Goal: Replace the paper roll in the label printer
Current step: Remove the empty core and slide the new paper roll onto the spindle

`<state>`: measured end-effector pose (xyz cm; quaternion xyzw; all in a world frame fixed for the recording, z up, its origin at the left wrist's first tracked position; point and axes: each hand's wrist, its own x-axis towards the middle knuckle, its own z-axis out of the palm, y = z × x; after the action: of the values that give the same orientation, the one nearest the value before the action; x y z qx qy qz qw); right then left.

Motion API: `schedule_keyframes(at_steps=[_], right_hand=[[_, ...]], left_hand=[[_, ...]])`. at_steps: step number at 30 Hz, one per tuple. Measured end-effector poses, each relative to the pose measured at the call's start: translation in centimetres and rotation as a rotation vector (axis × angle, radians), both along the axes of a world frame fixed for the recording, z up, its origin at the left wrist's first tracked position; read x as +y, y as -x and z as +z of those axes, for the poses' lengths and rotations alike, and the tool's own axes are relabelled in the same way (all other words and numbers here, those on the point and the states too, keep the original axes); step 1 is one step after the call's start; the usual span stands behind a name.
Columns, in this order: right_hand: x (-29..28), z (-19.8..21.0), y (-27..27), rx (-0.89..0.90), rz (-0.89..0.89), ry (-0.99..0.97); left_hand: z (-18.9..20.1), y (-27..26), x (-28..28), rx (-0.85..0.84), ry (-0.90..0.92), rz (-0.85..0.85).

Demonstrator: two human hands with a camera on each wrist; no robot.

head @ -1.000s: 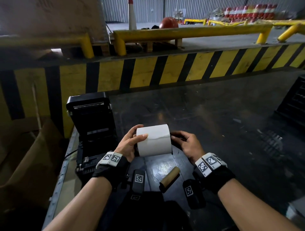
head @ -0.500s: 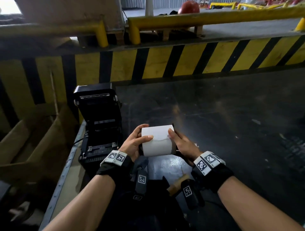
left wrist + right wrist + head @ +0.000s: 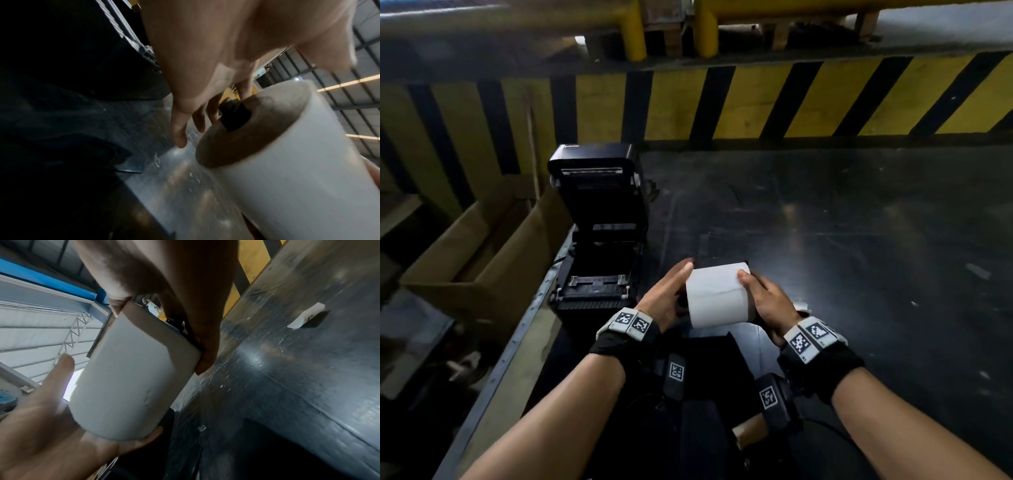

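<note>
Standing to the left of both hands, a brown cardboard box (image 3: 479,253) lay open-topped off the edge of the dark, scuffed metal worktop (image 3: 859,240). Just right of it, and beyond and left of the left hand (image 3: 666,298), a black plastic label printer (image 3: 599,240) sat at the worktop's left edge with its lid tipped up and back, its paper bay exposed and dark inside.

Held between the two hands above the worktop, the white cylindrical paper roll (image 3: 717,296) lay on its side, axis running left to right. The left hand (image 3: 205,65) cupped the roll's left end with straight, relaxed fingers; in the left wrist view the fingers (image 3: 179,129) hung spread beside the roll's brown end face (image 3: 242,129), where something black filled the core hole. The right hand (image 3: 770,301) grasped the roll's right end, thumb laid on top of the white paper and fingers curled around the far side. In the right wrist view the right hand (image 3: 185,288) pinched the roll (image 3: 131,378) at its end rim, and the left palm (image 3: 47,426) supported it from beneath.

Nearer the body than the right hand, a bare brown cardboard core tube (image 3: 751,430) lay on the worktop, partly hidden by the black wrist strap. Beyond the worktop ran a yellow-and-black striped barrier (image 3: 756,99).
</note>
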<state>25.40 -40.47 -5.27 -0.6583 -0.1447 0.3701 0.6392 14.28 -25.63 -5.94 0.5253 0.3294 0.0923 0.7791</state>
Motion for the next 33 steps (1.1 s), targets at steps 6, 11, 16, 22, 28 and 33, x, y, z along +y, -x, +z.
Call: schedule_keyframes(at_steps=[6, 11, 16, 22, 28, 33], right_hand=[[0.5, -2.3, -2.2, 0.074, 0.024, 0.017], [1.0, -3.7, -2.9, 0.132, 0.017, 0.03], [1.2, -4.1, -3.2, 0.15, 0.001, 0.026], [1.5, -4.1, -3.2, 0.161, -0.01, 0.022], [1.4, -3.5, -2.8, 0.162, -0.017, 0.022], [1.0, -2.6, -2.7, 0.155, -0.04, 0.017]], left_hand=[[-3.8, 1.7, 2.7, 0.53, -0.659, -0.089], [-6.3, 3.5, 2.1, 0.783, -0.943, -0.331], [-7.2, 3.5, 2.0, 0.82, -1.033, -0.361], [-7.3, 3.1, 2.0, 0.862, -0.977, -0.332], [-7.7, 3.1, 2.1, 0.777, -0.888, -0.239], [-6.4, 2.1, 3.1, 0.503, -0.804, -0.034]])
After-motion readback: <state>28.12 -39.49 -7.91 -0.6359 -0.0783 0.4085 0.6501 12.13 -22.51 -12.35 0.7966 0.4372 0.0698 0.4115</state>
